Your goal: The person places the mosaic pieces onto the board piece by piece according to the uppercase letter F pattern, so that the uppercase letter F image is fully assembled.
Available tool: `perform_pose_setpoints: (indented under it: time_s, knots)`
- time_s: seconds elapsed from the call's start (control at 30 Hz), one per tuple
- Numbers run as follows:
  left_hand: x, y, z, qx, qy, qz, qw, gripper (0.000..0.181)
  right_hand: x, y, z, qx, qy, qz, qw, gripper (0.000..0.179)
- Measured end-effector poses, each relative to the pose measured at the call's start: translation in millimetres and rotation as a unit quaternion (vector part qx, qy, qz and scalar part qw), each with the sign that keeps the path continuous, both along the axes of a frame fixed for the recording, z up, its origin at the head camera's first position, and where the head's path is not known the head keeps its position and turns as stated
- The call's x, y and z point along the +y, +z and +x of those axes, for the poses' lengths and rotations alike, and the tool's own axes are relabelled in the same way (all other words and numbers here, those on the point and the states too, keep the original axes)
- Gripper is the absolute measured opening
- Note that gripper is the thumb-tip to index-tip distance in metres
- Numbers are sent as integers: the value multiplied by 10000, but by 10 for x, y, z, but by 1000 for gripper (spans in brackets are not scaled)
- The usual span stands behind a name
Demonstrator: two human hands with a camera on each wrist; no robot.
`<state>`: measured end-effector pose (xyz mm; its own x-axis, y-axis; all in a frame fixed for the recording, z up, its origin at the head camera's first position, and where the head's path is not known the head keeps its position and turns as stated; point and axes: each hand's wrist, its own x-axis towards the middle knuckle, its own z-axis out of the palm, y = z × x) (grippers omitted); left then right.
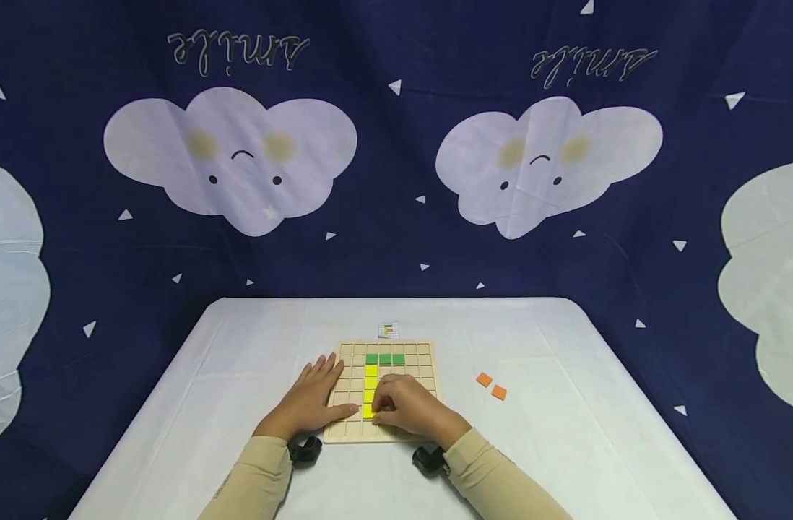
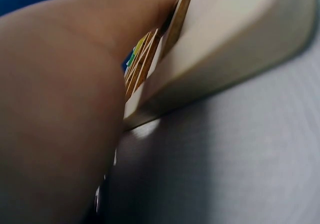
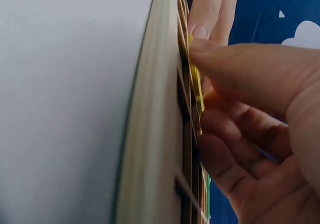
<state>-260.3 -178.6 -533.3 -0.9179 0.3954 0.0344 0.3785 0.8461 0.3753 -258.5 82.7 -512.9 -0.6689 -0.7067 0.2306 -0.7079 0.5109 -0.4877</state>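
A wooden grid board [image 1: 344, 432] lies on the table. Three green tiles [image 1: 385, 359] form a row near its far side, and a column of yellow tiles [image 1: 370, 396] runs down from the left one. My left hand [image 1: 308, 401] rests spread on the board's left part, its thumb pointing at the column's near end. With thumb and curled fingers, my right hand [image 1: 409, 408] pinches the nearest yellow tile [image 3: 195, 74], seen edge-on in the right wrist view. Board cells under this hand are hidden. In the left wrist view, the forearm and board edge [image 2: 200, 69] cover most.
Two orange tiles [image 1: 498, 392] lie on the white table [image 1: 565, 448] right of the board. A small printed pattern card [image 1: 388, 330] sits just beyond the board's far edge. Behind the table hangs a dark blue cloth [image 1: 396, 267] with clouds.
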Motion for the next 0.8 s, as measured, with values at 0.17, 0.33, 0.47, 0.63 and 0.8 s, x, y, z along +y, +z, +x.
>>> perform_pose_setpoints:
  time_s: [0.17, 0.33, 0.47, 0.63, 0.8]
  knots:
    - [-1, -13, -2, 40, 8, 11, 10000, 107, 126, 10, -31, -106, -106, -407, 9991, 11]
    - [6, -8, 9, 49, -30, 115, 9999, 107, 401, -21, -87, 113, -526, -786, 9954, 10]
    - [12, -5, 2, 22, -8, 113, 9999, 107, 678, -37, -128, 237, -1183, -1009, 9876, 11]
    - [11, -6, -3, -7, 43, 112, 9999, 108, 1018, -60, -187, 426, -2212, -799, 9710, 15]
    - [17, -10, -3, 15, 17, 96, 10000, 107, 1331, -100, -196, 480, -2752, -518, 9588, 21]
